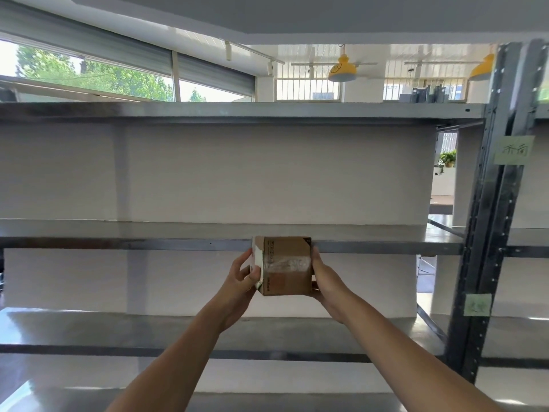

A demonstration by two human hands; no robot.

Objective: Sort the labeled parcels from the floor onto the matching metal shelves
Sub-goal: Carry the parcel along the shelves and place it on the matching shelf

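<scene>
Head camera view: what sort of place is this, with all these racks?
Probably a storeroom or parcel-sorting area: tiered metal shelves, green labels taped to a dark upright, and a taped cardboard parcel gripped by the left hand and right hand at shelf height.

Small brown cardboard parcel [286, 266] — clear tape band across near face, white label on left face; slightly tilted, off any surface, gripped between left hand [243, 275] and right hand [323, 278]; top edge overlaps front lip of middle shelf [148, 233]. Shelves — grey metal tiers; green handwritten note [514, 150] on dark right upright [490, 203].
</scene>
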